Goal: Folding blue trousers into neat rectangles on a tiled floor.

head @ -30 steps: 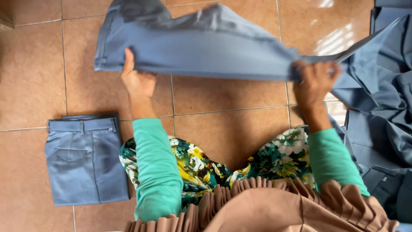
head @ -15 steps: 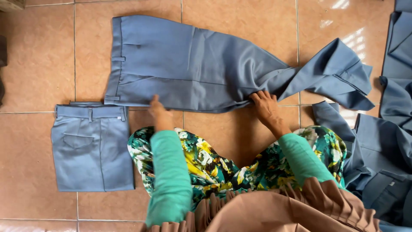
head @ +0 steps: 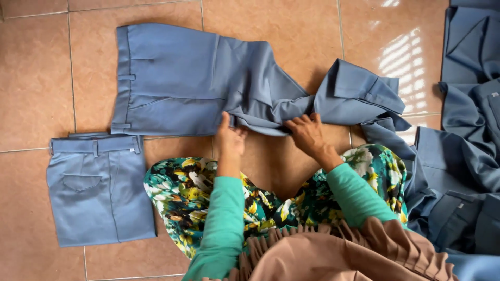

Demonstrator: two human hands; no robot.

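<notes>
A pair of blue-grey trousers (head: 187,78) lies flat on the tiled floor, waistband to the left, legs bunched and creased toward the right. My left hand (head: 229,138) rests on the near edge of the trousers at mid-leg, fingers on the cloth. About a hand's width to the right, my right hand (head: 307,132) pinches the folded fabric. Both arms wear teal sleeves. The trouser leg ends (head: 359,93) are crumpled at the right.
A folded pair of the same blue-grey trousers (head: 96,190) lies on the floor at the left. A heap of more blue-grey garments (head: 463,145) fills the right side. My floral-clad knees (head: 182,192) and tan pleated cloth (head: 333,250) are below.
The trousers went from held up in the air to laid flat on the floor. Both hands have moved to the right along the near edge, closer together at mid-leg.
</notes>
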